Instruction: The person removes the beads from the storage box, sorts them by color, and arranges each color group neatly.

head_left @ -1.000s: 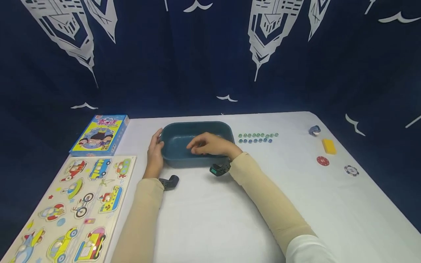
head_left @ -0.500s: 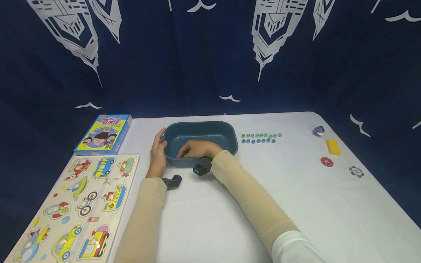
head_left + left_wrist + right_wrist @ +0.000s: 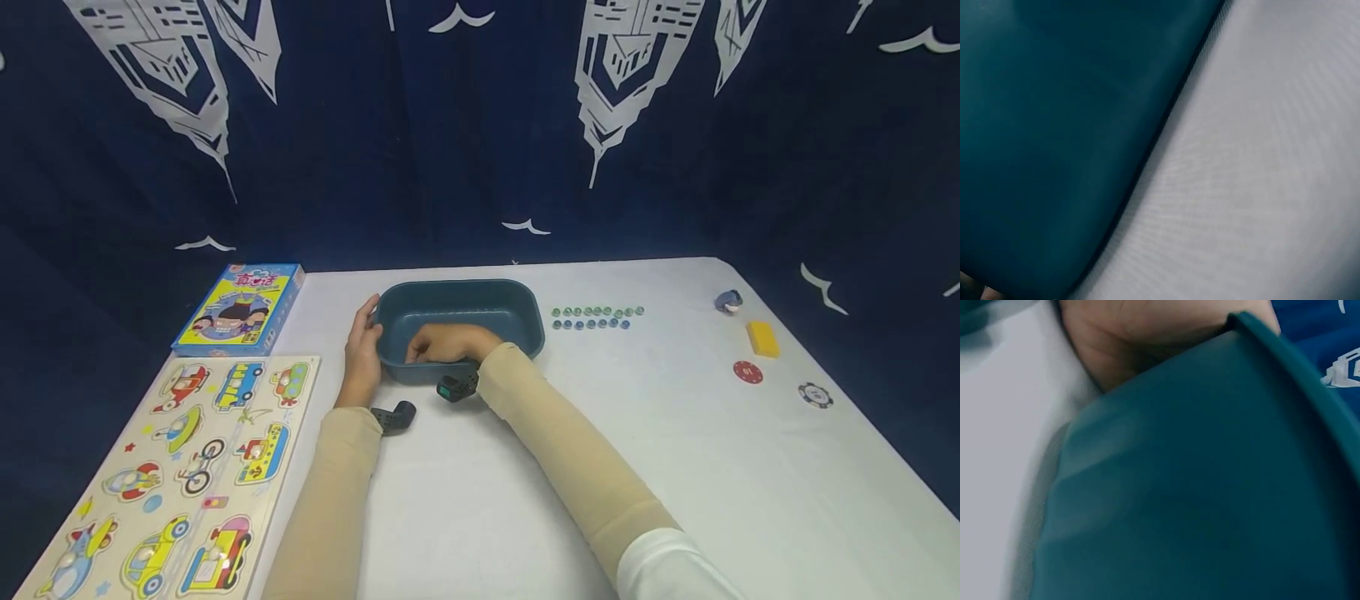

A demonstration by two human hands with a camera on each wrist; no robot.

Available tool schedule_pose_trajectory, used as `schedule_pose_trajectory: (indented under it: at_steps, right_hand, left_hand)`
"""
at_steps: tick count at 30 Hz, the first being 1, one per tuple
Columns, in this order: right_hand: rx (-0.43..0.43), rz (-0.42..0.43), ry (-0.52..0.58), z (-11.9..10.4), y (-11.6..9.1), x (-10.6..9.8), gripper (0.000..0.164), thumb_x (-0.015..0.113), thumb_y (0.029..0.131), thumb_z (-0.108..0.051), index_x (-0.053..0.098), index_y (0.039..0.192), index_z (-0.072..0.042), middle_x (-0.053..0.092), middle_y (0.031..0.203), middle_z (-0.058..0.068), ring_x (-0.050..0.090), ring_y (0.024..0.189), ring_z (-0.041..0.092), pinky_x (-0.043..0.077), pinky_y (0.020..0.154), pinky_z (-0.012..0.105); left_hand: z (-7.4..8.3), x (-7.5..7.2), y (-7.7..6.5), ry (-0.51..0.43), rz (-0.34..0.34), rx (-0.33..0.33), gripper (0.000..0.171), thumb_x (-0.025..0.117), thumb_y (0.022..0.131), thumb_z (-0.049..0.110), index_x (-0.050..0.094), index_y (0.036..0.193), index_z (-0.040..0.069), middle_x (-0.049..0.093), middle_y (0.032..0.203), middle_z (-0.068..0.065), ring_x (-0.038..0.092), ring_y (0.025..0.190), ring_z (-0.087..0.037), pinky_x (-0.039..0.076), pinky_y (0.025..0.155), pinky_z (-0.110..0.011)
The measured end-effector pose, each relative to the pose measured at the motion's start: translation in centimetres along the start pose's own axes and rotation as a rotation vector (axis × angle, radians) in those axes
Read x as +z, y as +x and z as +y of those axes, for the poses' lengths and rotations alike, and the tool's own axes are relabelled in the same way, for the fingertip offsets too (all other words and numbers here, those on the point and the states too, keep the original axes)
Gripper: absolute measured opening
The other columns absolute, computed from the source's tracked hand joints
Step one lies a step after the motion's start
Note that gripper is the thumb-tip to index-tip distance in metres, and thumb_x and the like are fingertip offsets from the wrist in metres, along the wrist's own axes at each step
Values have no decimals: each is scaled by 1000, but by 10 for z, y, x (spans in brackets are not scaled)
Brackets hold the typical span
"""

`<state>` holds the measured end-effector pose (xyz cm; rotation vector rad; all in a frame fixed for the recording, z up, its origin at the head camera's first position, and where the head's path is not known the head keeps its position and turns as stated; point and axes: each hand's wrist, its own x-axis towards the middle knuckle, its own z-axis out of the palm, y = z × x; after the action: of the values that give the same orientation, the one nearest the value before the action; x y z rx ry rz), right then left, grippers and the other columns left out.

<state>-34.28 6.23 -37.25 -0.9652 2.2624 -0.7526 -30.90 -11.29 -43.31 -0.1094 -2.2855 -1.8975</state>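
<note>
In the head view, a dark teal plastic basin stands on the white table. My left hand holds its left end, thumb at the rim and fingers along the outer wall. Only a bit of that hand's fingers shows in the left wrist view. My right hand reaches over the near rim, fingers bent down inside. The near wall hides its fingertips, so whether they pinch anything cannot be seen. Right of the basin lie two rows of small glass beads, one green, one blue.
On the left lie a wooden picture puzzle board and a blue-and-yellow card box. Near the table's right edge are a small blue-grey figure, a yellow block, a red chip and a white-and-black chip.
My right hand has moved left and lower into the basin, then stays almost still. The left hand keeps its place on the basin. The view has shifted slightly.
</note>
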Motion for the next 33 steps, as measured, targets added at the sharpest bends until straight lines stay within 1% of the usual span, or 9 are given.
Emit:
schedule_pose_trajectory:
  at_steps: [3, 8, 12, 15, 18, 21, 25, 29, 33]
  right_hand:
    - [-58, 45, 54, 3, -6, -2, 20, 55, 99, -8, 71, 109, -1, 69, 102, 4, 57, 86, 9, 48, 81, 22]
    - [-131, 136, 252, 9, -34, -12, 18, 61, 97, -7, 67, 110, 3, 67, 92, 3, 59, 80, 13, 53, 75, 28]
    - [-149, 211, 371, 18, -57, -21, 20, 66, 94, -5, 65, 111, 6, 71, 97, 16, 65, 84, 22, 57, 80, 37]
    - [-155, 290, 401, 28, -76, -26, 23, 68, 92, -4, 64, 111, 8, 68, 103, 26, 66, 87, 30, 57, 81, 42]
    - [-160, 394, 410, 40, -96, -31, 24, 68, 91, -2, 63, 111, 10, 65, 108, 30, 66, 90, 33, 57, 81, 42]
    - [-157, 511, 415, 54, -116, -34, 24, 68, 90, -3, 64, 111, 8, 65, 108, 25, 67, 91, 29, 57, 82, 40]
    - [-117, 671, 407, 74, -143, -39, 23, 68, 88, -4, 66, 109, 4, 68, 102, 15, 67, 85, 23, 58, 81, 43]
    - [-55, 815, 418, 95, -171, -44, 24, 69, 89, -3, 66, 111, 6, 71, 100, 5, 68, 81, 18, 58, 79, 35]
    - [-15, 955, 456, 122, -199, -45, 24, 69, 92, -8, 65, 111, 5, 70, 98, 0, 68, 80, 18, 58, 76, 26]
  left_hand:
    - [-1, -1, 0, 0, -5, -1, 59, 30, 97, 18, 31, 156, 21, 37, 156, -14, 32, 145, -32, 20, 120, -50]
    - [1, 3, 2, 7, -13, 5, 59, 30, 97, 19, 32, 156, 22, 37, 157, -14, 32, 145, -32, 20, 120, -50]
    - [3, 2, 0, 9, -6, 15, 59, 30, 97, 16, 31, 156, 19, 37, 156, -15, 31, 145, -33, 19, 120, -49]
    - [3, 1, -2, 4, -6, 17, 60, 29, 97, 15, 31, 157, 18, 36, 157, -15, 29, 146, -33, 17, 121, -50]
    - [2, 0, -3, 5, 2, 17, 59, 30, 97, 15, 32, 156, 18, 36, 157, -14, 30, 146, -32, 18, 120, -50]
    - [1, -1, -4, 0, 7, 15, 58, 31, 98, 15, 33, 155, 17, 37, 157, -14, 30, 146, -32, 19, 120, -50]
    - [2, -1, -6, 10, 4, 7, 59, 31, 97, 16, 32, 156, 18, 37, 156, -14, 31, 146, -32, 19, 120, -50]
    - [2, -1, -7, 23, -5, 1, 60, 30, 96, 17, 31, 156, 19, 36, 156, -14, 31, 145, -32, 19, 120, -50]
    - [3, 0, -6, 32, -2, 7, 60, 30, 96, 16, 32, 156, 19, 37, 156, -14, 32, 145, -32, 19, 120, -50]
